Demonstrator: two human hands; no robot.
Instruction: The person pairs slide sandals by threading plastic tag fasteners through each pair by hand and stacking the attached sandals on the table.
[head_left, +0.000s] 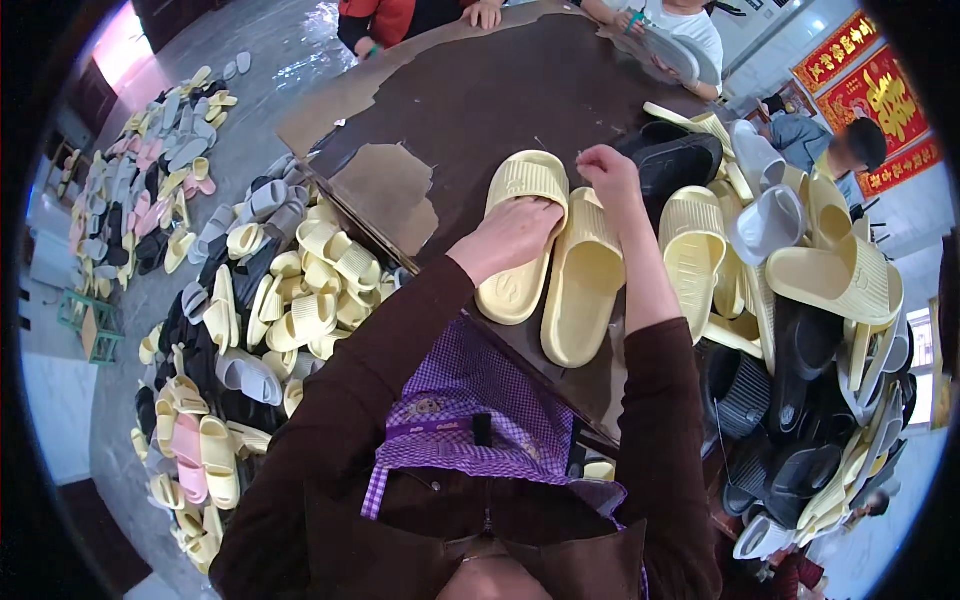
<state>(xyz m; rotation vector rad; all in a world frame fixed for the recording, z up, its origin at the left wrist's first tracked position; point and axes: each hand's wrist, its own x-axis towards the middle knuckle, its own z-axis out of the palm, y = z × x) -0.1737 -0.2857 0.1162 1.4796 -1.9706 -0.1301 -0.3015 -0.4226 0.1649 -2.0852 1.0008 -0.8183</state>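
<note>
Two yellow slide sandals lie side by side on the brown table in front of me, toes pointing away. My left hand point(515, 230) reaches into the left slide sandal point(512, 297), its fingers tucked under the ribbed strap and partly hidden there. Just beside it rests the right slide sandal point(582, 290), tilted slightly against the other. Over that one's strap, my right hand point(608, 170) is raised with the fingers pinched together. Whatever may be between those fingertips is too small to make out.
Piled slides crowd the table's right side, including a yellow slide point(692, 245) and a black slide point(680, 160). Torn cardboard point(385, 195) covers part of the brown table point(470, 80). Heaps of slides point(310, 315) lie at the left. Two people work across the table, one holding grey slides point(672, 52).
</note>
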